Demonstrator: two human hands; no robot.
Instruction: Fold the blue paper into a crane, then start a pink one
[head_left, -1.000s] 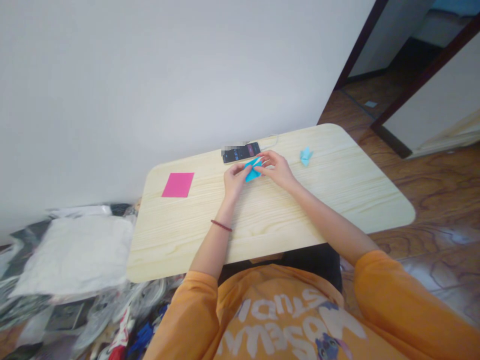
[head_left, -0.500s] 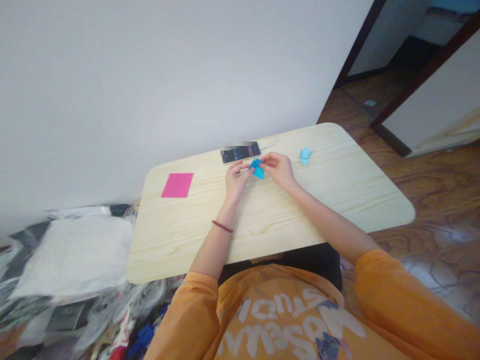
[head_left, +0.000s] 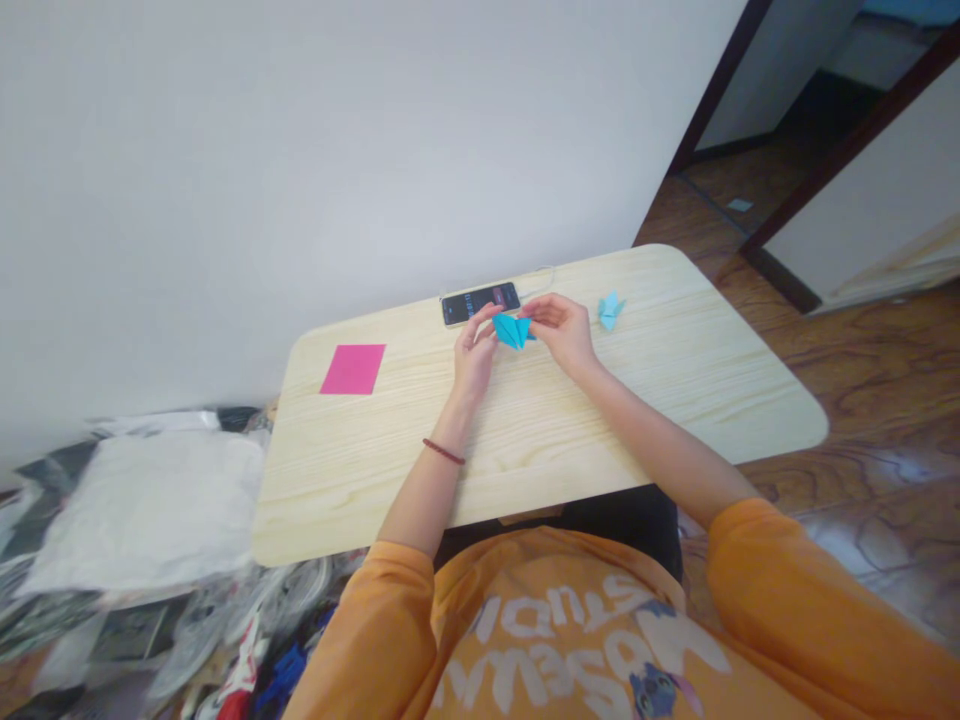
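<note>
A pale wood-grain table [head_left: 675,400] stands against a plain white wall [head_left: 337,150], with a phone [head_left: 476,305] lying near the wall-side edge, its screen lit. Just on the near side of the phone, toward its right end, is the blue folded paper [head_left: 511,332] — pinched between both hands. The left hand [head_left: 472,365] grips its left side, fingertips overlapping the phone's near edge in view; the right hand [head_left: 568,335] has its fingertips closed on the right side. Left of the phone and nearer the person lies a flat pink square [head_left: 354,369]; well to its right — a light-blue folded piece [head_left: 611,311].
</note>
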